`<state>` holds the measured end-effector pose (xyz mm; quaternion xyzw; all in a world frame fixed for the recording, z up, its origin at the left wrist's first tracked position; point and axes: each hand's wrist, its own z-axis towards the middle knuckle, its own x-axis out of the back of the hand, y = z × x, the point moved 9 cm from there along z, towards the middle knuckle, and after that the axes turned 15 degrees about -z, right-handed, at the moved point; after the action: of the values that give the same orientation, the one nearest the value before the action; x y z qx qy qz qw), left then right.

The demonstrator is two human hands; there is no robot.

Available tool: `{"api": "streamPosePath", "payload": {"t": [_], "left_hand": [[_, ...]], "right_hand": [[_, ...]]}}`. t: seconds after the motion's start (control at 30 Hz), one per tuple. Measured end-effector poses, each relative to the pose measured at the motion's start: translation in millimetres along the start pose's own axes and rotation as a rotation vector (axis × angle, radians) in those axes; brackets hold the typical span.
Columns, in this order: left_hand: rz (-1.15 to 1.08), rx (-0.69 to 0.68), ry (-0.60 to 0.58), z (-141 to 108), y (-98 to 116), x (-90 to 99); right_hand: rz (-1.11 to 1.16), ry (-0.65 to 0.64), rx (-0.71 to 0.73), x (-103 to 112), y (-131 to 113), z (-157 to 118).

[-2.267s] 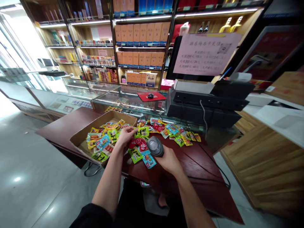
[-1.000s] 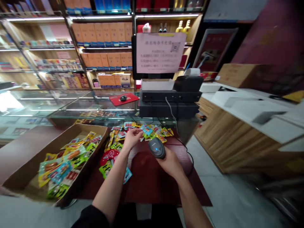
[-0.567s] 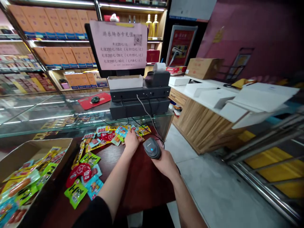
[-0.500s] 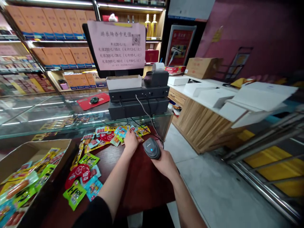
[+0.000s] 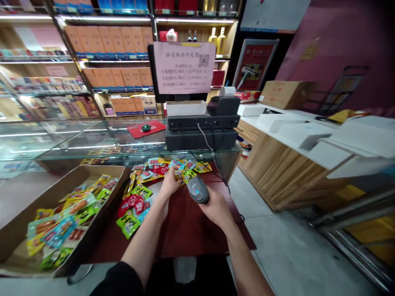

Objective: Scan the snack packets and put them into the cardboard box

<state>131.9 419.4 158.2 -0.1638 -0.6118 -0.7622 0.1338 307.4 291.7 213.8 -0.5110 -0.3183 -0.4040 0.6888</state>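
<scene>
Scanner [image 5: 198, 190] gripped in R hand [image 5: 217, 209]; L hand [image 5: 169, 184] at snack pkts [image 5: 178, 165], grip unclear.

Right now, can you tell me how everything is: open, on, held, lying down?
Scanner: held, blue light on.
Right grip: closed around the scanner.
Table packets: loose, spread about.
Left grip: at the table packets; can't tell if it's pinching one.
Cardboard box: open, packets lying inside.
Pink sign: up on the monitor.
Mouse: lying on the red mat.
Shelf lights: on.

a shop, stocked lit shelves [image 5: 197, 20], glass display counter [image 5: 74, 142], receipt printer [image 5: 222, 106]
</scene>
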Motion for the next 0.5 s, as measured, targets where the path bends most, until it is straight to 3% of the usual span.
{"api": "streamPosePath", "payload": {"t": [0.17, 0.33, 0.4, 0.5], "left_hand": [[-0.151, 0.087, 0.095, -35, -26, 98.0], [-0.464, 0.101, 0.236, -77, -27, 182.6], [-0.579, 0.108, 0.315, -92, -25, 207.8], [-0.676, 0.129, 0.395, -107, -23, 229.8]], "right_hand": [[0.062, -0.093, 0.118, -34, -66, 7], [0.197, -0.197, 0.263, -70, -135, 5], [0.271, -0.250, 0.298, -80, -155, 0], [0.333, -0.288, 0.313, -88, -171, -6]]}}
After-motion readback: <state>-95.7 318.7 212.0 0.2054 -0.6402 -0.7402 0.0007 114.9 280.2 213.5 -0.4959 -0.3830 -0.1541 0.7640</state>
